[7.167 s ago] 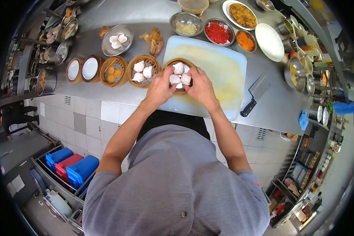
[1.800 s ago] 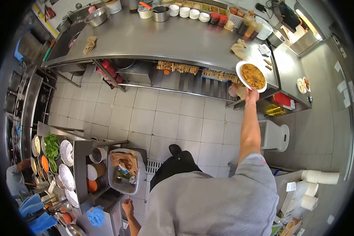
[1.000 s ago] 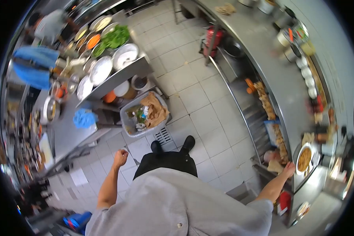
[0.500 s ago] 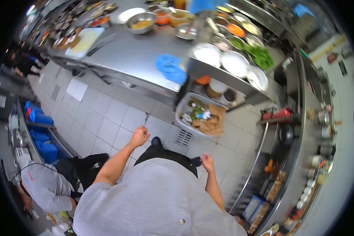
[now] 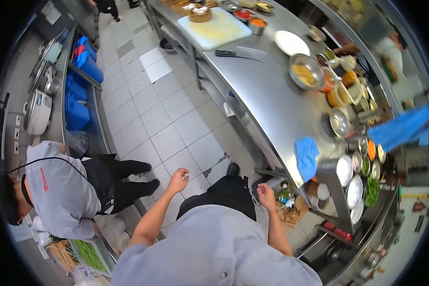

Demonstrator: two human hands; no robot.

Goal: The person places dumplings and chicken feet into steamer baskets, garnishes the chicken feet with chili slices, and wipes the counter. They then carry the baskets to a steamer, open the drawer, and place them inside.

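Both hands hang in the air in front of my body, above the floor. My left hand [image 5: 178,181] is empty, its fingers loosely bent and apart. My right hand [image 5: 266,194] is curled closed, with nothing seen in it. It is nearest to the steel table [image 5: 267,97] and the waste bin [image 5: 291,204] of scraps and brown paper. A blue cloth [image 5: 306,157] lies on the table's near corner. Farther up the table are a cleaver [image 5: 240,53], a cutting board [image 5: 219,31], a white plate [image 5: 291,43] and a metal bowl [image 5: 306,71] of yellow food.
A co-worker [image 5: 62,190] in a grey shirt stands at the left counter. Blue containers [image 5: 77,112] sit under that counter. Tiled floor [image 5: 176,124] runs between counter and table. Food bowls [image 5: 353,190] stand at the right. Another person [image 5: 107,7] is far off.
The view has swung left, so the table now lies to the right and more of the aisle and the co-worker shows. Both hands remain raised in front of my body.
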